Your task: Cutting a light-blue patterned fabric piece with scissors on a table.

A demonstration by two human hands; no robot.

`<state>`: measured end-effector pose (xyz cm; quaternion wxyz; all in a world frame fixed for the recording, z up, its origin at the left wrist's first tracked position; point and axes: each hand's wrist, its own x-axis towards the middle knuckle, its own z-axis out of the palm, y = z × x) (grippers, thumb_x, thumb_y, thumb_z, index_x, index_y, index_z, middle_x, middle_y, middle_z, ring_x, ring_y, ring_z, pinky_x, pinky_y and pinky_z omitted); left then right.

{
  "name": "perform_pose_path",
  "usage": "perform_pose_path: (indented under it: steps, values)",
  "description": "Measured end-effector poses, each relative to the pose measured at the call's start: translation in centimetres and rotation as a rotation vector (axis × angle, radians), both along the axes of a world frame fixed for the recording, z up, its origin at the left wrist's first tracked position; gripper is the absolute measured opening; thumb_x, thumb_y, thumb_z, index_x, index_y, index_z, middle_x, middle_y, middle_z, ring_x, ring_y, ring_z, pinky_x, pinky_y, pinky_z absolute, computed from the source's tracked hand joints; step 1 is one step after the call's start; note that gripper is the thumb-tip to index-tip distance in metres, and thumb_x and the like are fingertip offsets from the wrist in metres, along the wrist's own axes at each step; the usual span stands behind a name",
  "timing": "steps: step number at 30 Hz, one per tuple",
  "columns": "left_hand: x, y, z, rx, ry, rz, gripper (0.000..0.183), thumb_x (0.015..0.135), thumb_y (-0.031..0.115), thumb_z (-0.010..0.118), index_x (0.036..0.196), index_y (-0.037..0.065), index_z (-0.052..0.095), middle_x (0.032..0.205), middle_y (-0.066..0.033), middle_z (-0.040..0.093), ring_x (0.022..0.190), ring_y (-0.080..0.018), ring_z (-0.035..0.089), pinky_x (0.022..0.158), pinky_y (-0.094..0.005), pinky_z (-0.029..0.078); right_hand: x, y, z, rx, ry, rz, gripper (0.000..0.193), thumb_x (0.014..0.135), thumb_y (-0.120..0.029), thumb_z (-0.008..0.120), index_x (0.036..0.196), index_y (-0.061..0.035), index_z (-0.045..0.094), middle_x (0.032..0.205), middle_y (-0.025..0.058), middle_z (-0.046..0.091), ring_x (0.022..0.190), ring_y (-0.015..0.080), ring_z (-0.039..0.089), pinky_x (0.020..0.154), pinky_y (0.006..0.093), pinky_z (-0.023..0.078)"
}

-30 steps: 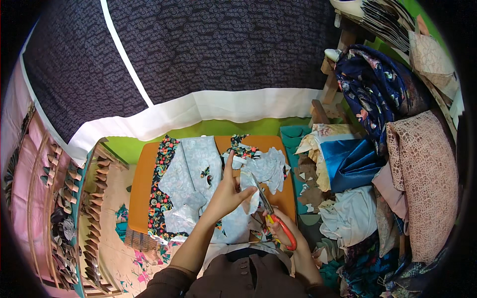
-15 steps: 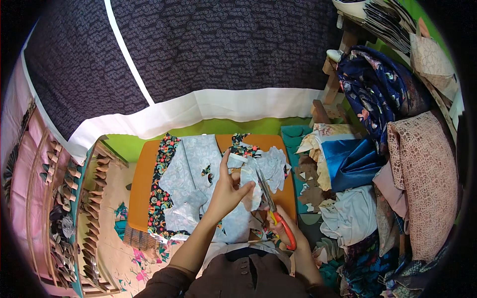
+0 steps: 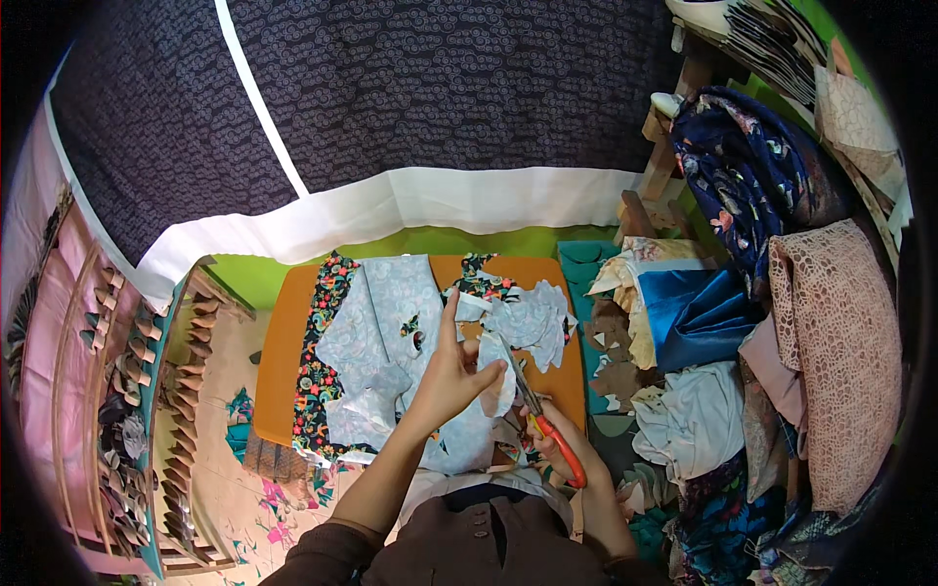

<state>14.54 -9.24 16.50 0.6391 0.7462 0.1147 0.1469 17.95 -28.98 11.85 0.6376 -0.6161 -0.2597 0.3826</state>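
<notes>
My right hand (image 3: 559,451) grips a pair of scissors (image 3: 534,402) with red and yellow handles, the blades pointing away from me. Between thumb and fingers, my left hand (image 3: 451,376) holds a small pale piece of fabric (image 3: 499,383), its forefinger stretched forward. The scissor blades lie against the right edge of this piece. Beneath the hands, dark floral fabric (image 3: 320,337) lies largely pale side up (image 3: 363,322) on an orange-brown tabletop (image 3: 277,376). Beyond the scissors is a loose heap of cut pale pieces (image 3: 532,317).
Folded cloths, including a blue satin one (image 3: 694,317) and a pale crumpled one (image 3: 689,420), pile up on the right. Wooden shoe lasts line a rack (image 3: 186,410) at left. A dark patterned curtain (image 3: 440,98) hangs behind the table. Scraps (image 3: 278,503) litter the floor.
The view has shifted slightly, so the table appears a little higher and further right. Both hands keep nearly the same pose, with the scissors still at the pale fabric piece.
</notes>
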Motion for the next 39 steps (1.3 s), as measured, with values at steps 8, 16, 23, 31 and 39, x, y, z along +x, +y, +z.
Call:
perform_pose_path:
  steps: [8,16,23,31,39]
  values:
    - [-0.2,0.4,0.5,0.028,0.035,0.015,0.092,0.07,0.005,0.062,0.133,0.006,-0.004,0.053,0.001,0.037,0.048,-0.0079,0.037,0.049,-0.0202,0.033,-0.4,0.4,1.0,-0.048,0.132,-0.002,0.078,0.061,-0.069,0.053,0.104,-0.0039,0.041,0.067,-0.0042,0.037,0.053,0.0008,0.036,0.045,0.0143,0.029]
    - [-0.4,0.5,1.4,0.136,0.062,-0.042,0.093,0.069,0.0,0.062,0.134,0.008,-0.004,0.055,0.0011,0.044,0.048,-0.0069,0.039,0.046,-0.0207,0.033,-0.5,0.9,0.0,0.039,-0.055,-0.004,0.08,0.064,-0.07,0.047,0.106,-0.0026,0.039,0.072,-0.0018,0.038,0.055,0.0033,0.033,0.046,0.0158,0.028]
    - [-0.3,0.9,1.3,0.167,0.087,-0.056,0.094,0.068,0.002,0.063,0.133,0.007,-0.004,0.052,0.0006,0.041,0.047,-0.0081,0.038,0.045,-0.0215,0.032,-0.5,0.8,0.0,-0.025,-0.036,-0.011,0.076,0.069,-0.067,0.047,0.106,-0.0016,0.04,0.069,-0.0021,0.038,0.055,0.0032,0.035,0.047,0.0158,0.029]
    - [-0.4,1.8,0.8,0.099,0.101,-0.07,0.088,0.071,0.002,0.061,0.134,0.008,-0.001,0.053,0.0021,0.038,0.049,-0.0064,0.036,0.046,-0.0208,0.031,-0.6,1.4,0.2,-0.023,-0.13,-0.025,0.071,0.073,-0.064,0.044,0.106,-0.001,0.042,0.067,-0.0021,0.038,0.056,0.0031,0.034,0.049,0.0158,0.03]
    - [-0.6,2.1,-0.1,0.039,0.084,-0.026,0.088,0.071,0.011,0.064,0.132,0.002,0.001,0.052,-0.0029,0.043,0.049,-0.0111,0.043,0.052,-0.0235,0.038,-0.8,1.7,0.3,-0.039,-0.088,0.051,0.072,0.074,-0.062,0.045,0.11,-0.0008,0.039,0.073,-0.0016,0.036,0.058,0.004,0.034,0.051,0.0164,0.031]
